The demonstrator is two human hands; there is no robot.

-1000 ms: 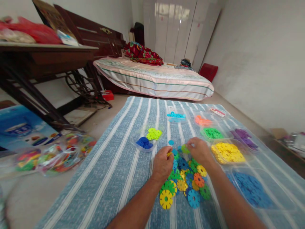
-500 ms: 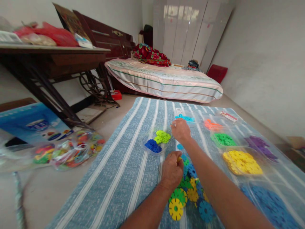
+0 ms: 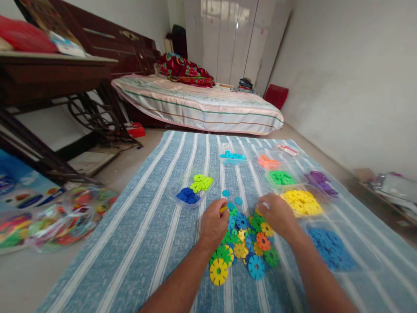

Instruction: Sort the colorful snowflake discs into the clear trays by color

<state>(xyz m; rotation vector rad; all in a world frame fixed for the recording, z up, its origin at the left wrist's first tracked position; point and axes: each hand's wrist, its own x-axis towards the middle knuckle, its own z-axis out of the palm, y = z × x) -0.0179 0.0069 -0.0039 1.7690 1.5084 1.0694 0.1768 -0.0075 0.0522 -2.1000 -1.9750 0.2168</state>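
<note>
My left hand (image 3: 213, 224) is closed around a yellow snowflake disc (image 3: 223, 209), whose edge shows at the fingertips. It rests at the left side of a mixed pile of slotted plastic discs (image 3: 241, 250) in yellow, green, blue and orange. My right hand (image 3: 278, 215) hovers at the pile's upper right edge, fingers bent and apart, with nothing visible in them. Two small cyan discs (image 3: 238, 201) lie just beyond the pile. A clear tray (image 3: 208, 198) to the left holds dark blue discs (image 3: 188, 196) and lime discs (image 3: 201, 183).
Along the right stand clear trays with light blue (image 3: 330, 250), yellow (image 3: 302, 202), green (image 3: 282, 178), purple (image 3: 322, 183) and orange discs (image 3: 269, 162). A cyan-disc tray (image 3: 233, 157) is at the far side. Bags of toys (image 3: 70, 217) lie on the floor at left.
My right hand has come back from near the cyan tray to the right edge of the pile. My left hand stays by the pile with the yellow disc. The view has shifted right.
</note>
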